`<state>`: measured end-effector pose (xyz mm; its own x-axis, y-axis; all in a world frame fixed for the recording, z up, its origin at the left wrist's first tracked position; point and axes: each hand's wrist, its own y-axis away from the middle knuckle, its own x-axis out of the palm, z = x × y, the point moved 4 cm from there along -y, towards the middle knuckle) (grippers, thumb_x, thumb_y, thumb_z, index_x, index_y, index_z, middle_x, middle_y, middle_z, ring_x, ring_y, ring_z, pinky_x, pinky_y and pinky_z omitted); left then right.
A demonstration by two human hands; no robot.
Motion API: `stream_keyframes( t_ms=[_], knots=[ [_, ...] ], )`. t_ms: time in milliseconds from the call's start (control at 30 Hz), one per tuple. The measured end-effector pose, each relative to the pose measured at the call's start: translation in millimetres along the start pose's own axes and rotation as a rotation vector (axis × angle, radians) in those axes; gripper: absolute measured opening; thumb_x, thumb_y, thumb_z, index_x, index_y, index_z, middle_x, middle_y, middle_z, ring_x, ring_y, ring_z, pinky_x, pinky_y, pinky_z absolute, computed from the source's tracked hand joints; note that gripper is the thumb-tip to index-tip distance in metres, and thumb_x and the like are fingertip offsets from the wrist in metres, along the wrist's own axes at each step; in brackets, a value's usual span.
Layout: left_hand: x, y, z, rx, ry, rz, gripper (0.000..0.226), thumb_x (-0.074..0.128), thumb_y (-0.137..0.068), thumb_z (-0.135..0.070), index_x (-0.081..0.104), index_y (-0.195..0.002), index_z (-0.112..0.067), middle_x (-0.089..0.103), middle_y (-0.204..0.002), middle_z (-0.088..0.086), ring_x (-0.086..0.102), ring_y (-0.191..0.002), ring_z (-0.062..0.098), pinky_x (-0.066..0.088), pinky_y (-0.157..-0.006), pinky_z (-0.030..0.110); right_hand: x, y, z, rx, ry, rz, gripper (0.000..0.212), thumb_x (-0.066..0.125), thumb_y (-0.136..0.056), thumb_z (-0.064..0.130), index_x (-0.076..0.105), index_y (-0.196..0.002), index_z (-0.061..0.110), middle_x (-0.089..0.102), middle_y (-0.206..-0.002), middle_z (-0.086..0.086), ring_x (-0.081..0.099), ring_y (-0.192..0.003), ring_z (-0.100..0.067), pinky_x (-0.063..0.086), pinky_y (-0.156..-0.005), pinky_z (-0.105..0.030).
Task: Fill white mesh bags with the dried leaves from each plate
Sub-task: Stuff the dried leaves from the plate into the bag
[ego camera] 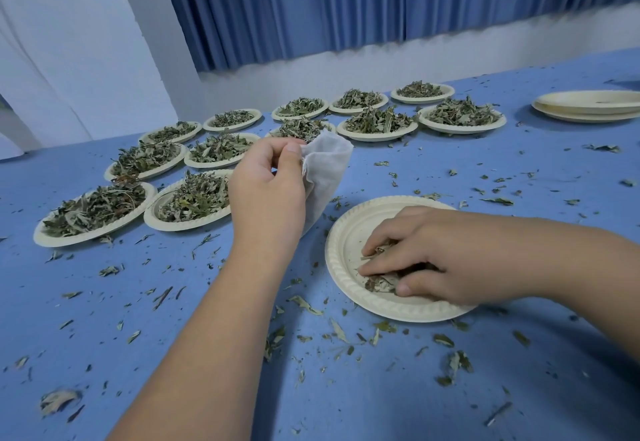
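My left hand [268, 184] is raised above the blue table and pinches the rim of a white mesh bag [327, 170], which hangs down to its right. Below and to the right lies a cream paper plate [346, 243] with only a few dried leaves [379, 283] left on it. My right hand [426, 257] lies on that plate, fingers curled around the remaining leaves. Several more plates heaped with dried leaves [194, 198] stand in rows behind and to the left.
A stack of bare cream plates [588, 106] sits at the far right of the table. Loose leaf crumbs [311, 305] are scattered across the blue tabletop [519, 371]. A white wall and blue curtain close off the back.
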<state>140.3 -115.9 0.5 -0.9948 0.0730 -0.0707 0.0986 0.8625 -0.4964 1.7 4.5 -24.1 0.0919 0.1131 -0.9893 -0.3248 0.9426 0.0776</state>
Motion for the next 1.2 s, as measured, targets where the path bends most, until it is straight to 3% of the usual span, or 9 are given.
stream_keyframes(
  t_ms=[167, 267, 467, 667, 867, 967, 1067, 1200],
  knots=[
    [-1, 1, 0, 0.016, -0.011, 0.001, 0.023, 0.055, -0.096, -0.019, 0.067, -0.079, -0.03, 0.067, -0.074, -0.019, 0.058, -0.066, -0.004, 0.05, -0.062, 0.016, 3, -2, 2, -0.03, 0.047, -0.039, 0.037, 0.047, -0.098, 0.036, 0.049, -0.134, 0.044, 0.043, -0.131, 0.027, 0.028, -0.11, 0.007, 0.019, -0.096, -0.005],
    [-1, 0, 0, 0.021, -0.018, -0.002, 0.024, 0.055, -0.096, -0.02, 0.066, -0.078, -0.032, 0.067, -0.075, -0.02, 0.059, -0.068, -0.004, 0.05, -0.064, 0.016, 3, -4, 3, -0.029, 0.039, -0.056, 0.034, 0.049, -0.098, 0.033, 0.055, -0.131, 0.041, 0.048, -0.126, 0.025, 0.036, -0.111, 0.006, 0.031, -0.098, -0.016],
    [0, 3, -6, 0.067, -0.061, 0.013, 0.027, 0.054, -0.097, -0.019, 0.063, -0.076, -0.034, 0.063, -0.068, -0.027, 0.054, -0.063, -0.01, 0.042, -0.058, 0.007, 4, -5, 8, -0.022, 0.025, -0.103, 0.03, 0.051, -0.097, 0.029, 0.063, -0.124, 0.037, 0.058, -0.112, 0.019, 0.05, -0.103, -0.001, 0.043, -0.086, -0.027],
    [2, 6, -11, 0.116, -0.13, 0.046, 0.02, 0.053, -0.097, -0.021, 0.065, -0.083, -0.028, 0.061, -0.07, -0.018, 0.051, -0.062, -0.006, 0.042, -0.058, 0.013, 1, -2, 9, -0.004, 0.006, -0.099, 0.039, 0.054, -0.095, 0.028, 0.053, -0.131, 0.044, 0.051, -0.109, 0.021, 0.049, -0.099, -0.001, 0.042, -0.086, -0.024],
    [1, 7, -13, 0.13, -0.162, 0.049, 0.021, 0.052, -0.098, -0.021, 0.063, -0.082, -0.031, 0.059, -0.068, -0.018, 0.051, -0.064, -0.005, 0.041, -0.061, 0.014, 0, -2, 16, -0.054, 0.017, -0.115, 0.026, 0.054, -0.096, 0.027, 0.068, -0.117, 0.034, 0.061, -0.102, 0.016, 0.054, -0.096, -0.003, 0.046, -0.081, -0.031],
    [2, 8, -15, 0.197, -0.212, 0.056, 0.017, 0.052, -0.098, -0.021, 0.063, -0.086, -0.027, 0.057, -0.071, -0.018, 0.052, -0.069, -0.003, 0.043, -0.066, 0.018, -1, -2, 18, -0.042, 0.022, -0.113, 0.025, 0.052, -0.096, 0.029, 0.069, -0.115, 0.034, 0.06, -0.099, 0.016, 0.053, -0.09, -0.002, 0.045, -0.078, -0.028],
    [3, 11, -20, 0.325, -0.304, 0.053, 0.014, 0.051, -0.097, -0.018, 0.062, -0.09, -0.021, 0.053, -0.072, -0.02, 0.05, -0.073, -0.008, 0.035, -0.065, 0.007, -2, -1, 19, -0.031, 0.07, -0.092, 0.027, 0.047, -0.098, 0.035, 0.066, -0.118, 0.038, 0.057, -0.103, 0.018, 0.05, -0.09, 0.0, 0.042, -0.079, -0.021],
    [7, 11, -19, 0.402, -0.39, 0.084, 0.013, 0.052, -0.097, -0.013, 0.064, -0.093, -0.013, 0.05, -0.075, -0.022, 0.047, -0.077, -0.015, 0.034, -0.069, 0.003, -4, 0, 22, -0.014, 0.069, -0.1, 0.03, 0.042, -0.099, 0.036, 0.064, -0.119, 0.039, 0.056, -0.104, 0.018, 0.04, -0.084, 0.003, 0.036, -0.073, -0.012]
  ],
)
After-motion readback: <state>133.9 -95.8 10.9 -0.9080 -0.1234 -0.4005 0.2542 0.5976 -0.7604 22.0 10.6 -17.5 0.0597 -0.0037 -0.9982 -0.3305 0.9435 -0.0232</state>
